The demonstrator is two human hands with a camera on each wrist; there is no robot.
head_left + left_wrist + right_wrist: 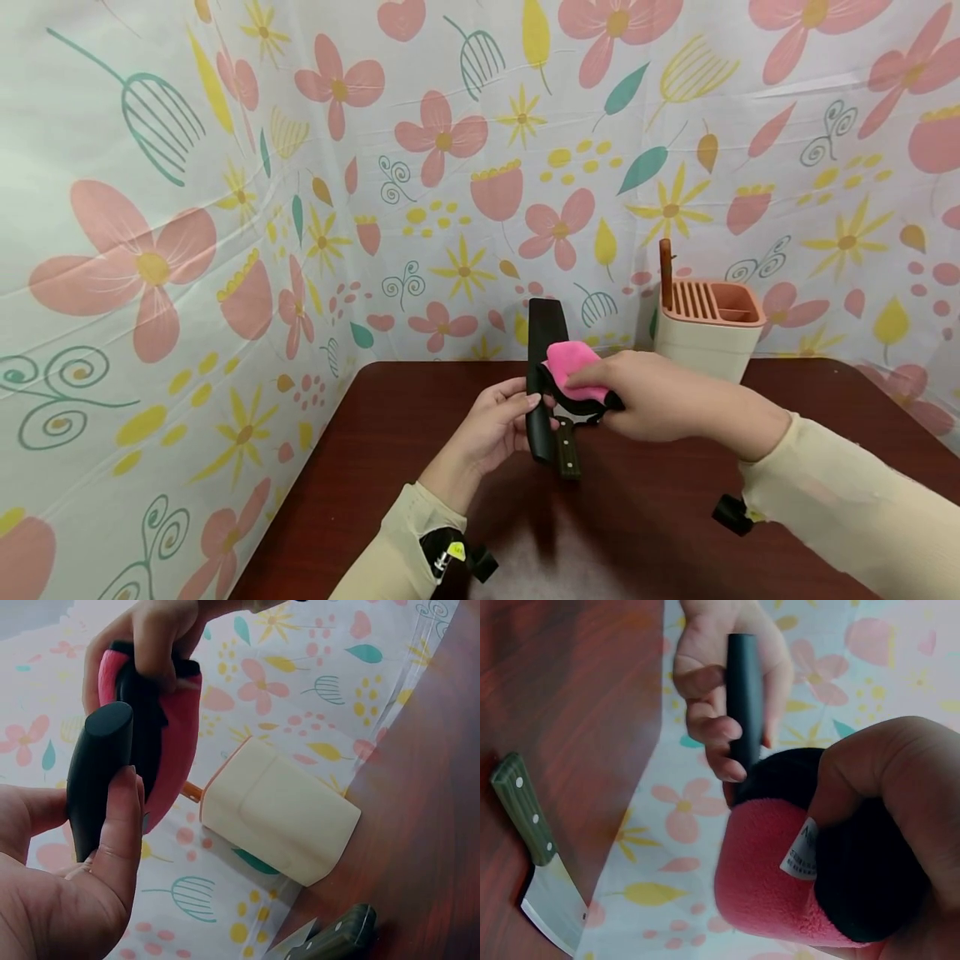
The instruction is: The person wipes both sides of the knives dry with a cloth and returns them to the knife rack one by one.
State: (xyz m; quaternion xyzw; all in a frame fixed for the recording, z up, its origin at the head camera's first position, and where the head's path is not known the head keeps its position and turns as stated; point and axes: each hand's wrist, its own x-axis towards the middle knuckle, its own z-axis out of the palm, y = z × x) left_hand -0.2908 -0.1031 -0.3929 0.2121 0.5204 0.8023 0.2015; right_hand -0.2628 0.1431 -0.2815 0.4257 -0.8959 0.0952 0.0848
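My left hand (491,425) grips a black knife (537,433) by its handle, thumb on one side and fingers on the other. The broad dark blade points up and away from me. My right hand (652,392) holds a folded pink and black cloth (573,367) with a white label (802,851). In the head view the cloth overlaps the blade just above the handle and hides part of it. Beyond the hands, a second knife with a green riveted handle (525,806) and a silver blade (555,904) lies on the table.
A cream knife holder (701,346) with an orange slotted top stands at the back right of the dark red table (420,392). A brown handle (666,275) sticks up from it. A flower-print curtain (450,275) hangs behind and at the left.
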